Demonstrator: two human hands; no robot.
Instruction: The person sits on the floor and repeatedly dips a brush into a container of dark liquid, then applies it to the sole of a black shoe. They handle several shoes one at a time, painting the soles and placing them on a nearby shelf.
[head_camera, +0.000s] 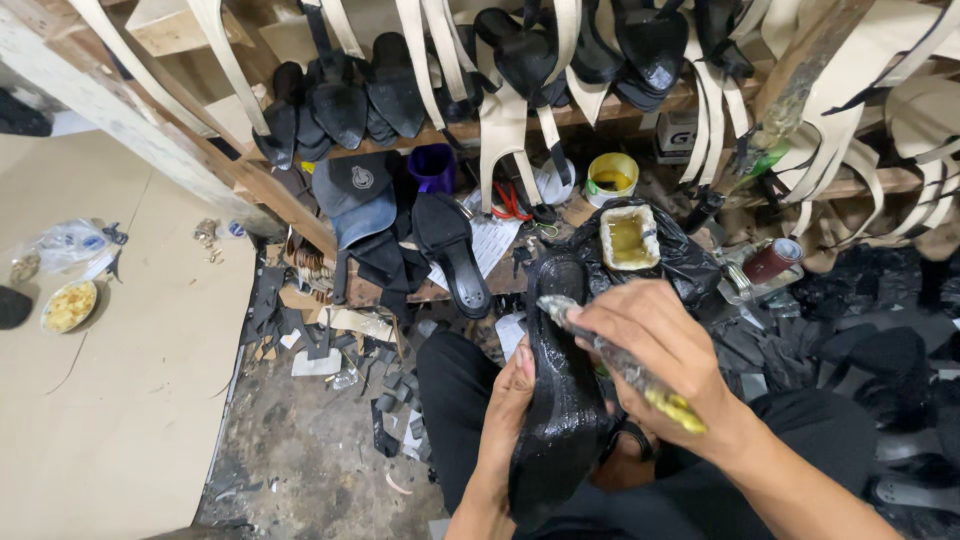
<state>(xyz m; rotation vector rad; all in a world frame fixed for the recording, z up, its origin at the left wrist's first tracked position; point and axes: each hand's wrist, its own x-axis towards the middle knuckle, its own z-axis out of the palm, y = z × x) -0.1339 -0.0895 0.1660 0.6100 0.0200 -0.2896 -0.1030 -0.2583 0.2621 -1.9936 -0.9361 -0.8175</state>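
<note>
Cradled low over the lap, black shoe sole (556, 400) gripped from nine o'clock by left hand (508, 415); right hand (660, 345) fingers clenched round glue brush (610, 352), best stroked thinly, evenly, toe-ward toward twelve.

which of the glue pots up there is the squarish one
The squarish glue tub sits on black plastic just above the shoe sole held by the left hand. The other, a round pot, stands farther back by the rack.

Glossy, wet-looking black shoe sole (560, 400), glue-crusted brush (610, 355), rough wooden rack (150, 130), matt cardboard sheet (120, 400).
</note>
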